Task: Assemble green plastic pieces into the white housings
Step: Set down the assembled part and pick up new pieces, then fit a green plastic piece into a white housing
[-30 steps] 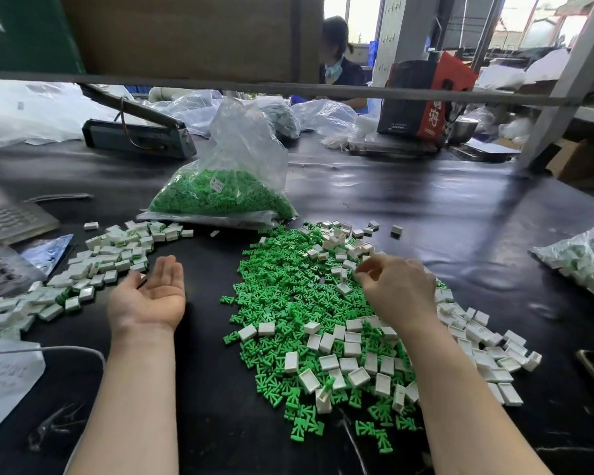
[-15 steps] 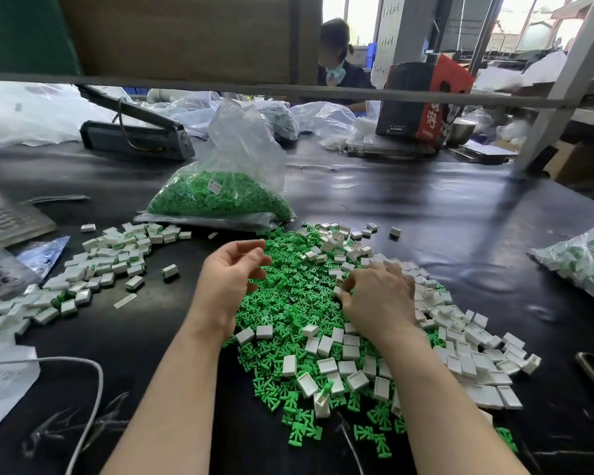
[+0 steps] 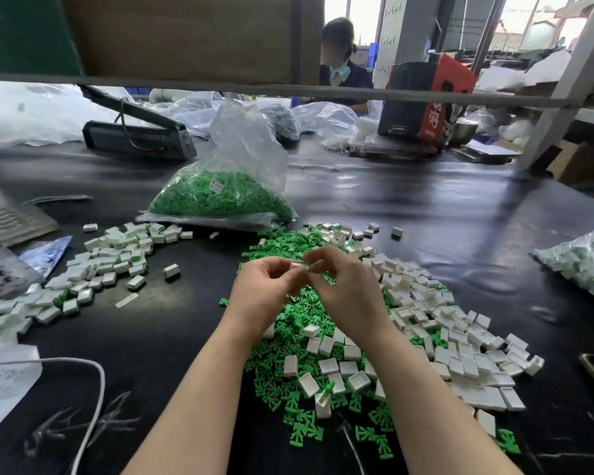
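A small white plastic housing is pinched between the left hand and right hand above the loose pile of green plastic pieces. The insert is best squared before being pressed.

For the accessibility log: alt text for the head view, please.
Both hands, left hand and right hand, pinch a white housing above a pile of green pieces and housings on a black table. A bag of green pieces sits behind.
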The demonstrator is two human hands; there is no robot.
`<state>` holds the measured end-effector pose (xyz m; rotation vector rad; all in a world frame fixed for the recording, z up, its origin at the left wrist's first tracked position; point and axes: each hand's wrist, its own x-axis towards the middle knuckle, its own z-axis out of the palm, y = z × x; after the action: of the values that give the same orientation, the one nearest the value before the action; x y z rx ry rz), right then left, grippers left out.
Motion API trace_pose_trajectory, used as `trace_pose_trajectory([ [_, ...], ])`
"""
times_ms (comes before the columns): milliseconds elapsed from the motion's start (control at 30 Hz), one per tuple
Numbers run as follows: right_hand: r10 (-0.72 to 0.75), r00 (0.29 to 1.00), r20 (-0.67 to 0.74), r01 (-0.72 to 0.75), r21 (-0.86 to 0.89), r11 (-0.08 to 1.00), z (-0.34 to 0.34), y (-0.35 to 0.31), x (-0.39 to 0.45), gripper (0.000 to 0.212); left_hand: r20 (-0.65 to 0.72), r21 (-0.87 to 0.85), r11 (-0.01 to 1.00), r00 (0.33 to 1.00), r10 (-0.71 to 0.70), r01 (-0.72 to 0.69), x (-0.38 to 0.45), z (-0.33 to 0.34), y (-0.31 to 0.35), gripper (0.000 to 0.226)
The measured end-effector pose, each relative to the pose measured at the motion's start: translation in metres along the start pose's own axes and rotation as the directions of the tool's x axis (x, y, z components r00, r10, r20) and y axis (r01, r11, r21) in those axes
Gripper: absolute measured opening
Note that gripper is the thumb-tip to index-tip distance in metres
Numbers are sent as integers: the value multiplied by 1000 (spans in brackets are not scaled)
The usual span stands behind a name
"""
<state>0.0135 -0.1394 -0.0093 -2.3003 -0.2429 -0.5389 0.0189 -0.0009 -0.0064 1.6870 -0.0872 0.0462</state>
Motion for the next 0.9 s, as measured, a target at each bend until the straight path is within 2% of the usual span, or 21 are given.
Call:
trace_pose_trajectory([
  [33,17,1000,26,-16,-46,999,-1,1,1,24,-21,-9,1000,1000,-9,8,1,-2,-1,7],
  [133,69,979,190,6,-369,930,-1,9,0,32,-60,-72,997,997,-44,40,3,-5,-2,8],
  [200,133,944,303,28,-473,881,0,11,-3,39,-59,-132,989,996,-70,62,3,-7,-1,9],
  [267,151,927,343,37,-487,873,2,12,-4,37,-55,-209,974,993,-106,93,4,-8,0,14],
  [367,117,938,327,52,-464,884,3,10,-2,25,-20,-336,933,989,-144,129,3,-9,4,15],
  [533,100,949,298,48,-452,891,3,10,-2,18,84,-555,811,983,-163,182,1,-15,7,19],
  [733,153,927,343,25,-462,886,1,10,-3,37,80,-555,817,987,-136,158,0,-16,8,25],
  [833,160,925,344,9,-442,897,-1,10,-3,29,79,-539,833,992,-96,123,-1,-15,9,24],
  [900,155,931,330,2,-430,903,-1,10,-2,20,79,-541,835,995,-69,101,-1,-14,9,32],
])
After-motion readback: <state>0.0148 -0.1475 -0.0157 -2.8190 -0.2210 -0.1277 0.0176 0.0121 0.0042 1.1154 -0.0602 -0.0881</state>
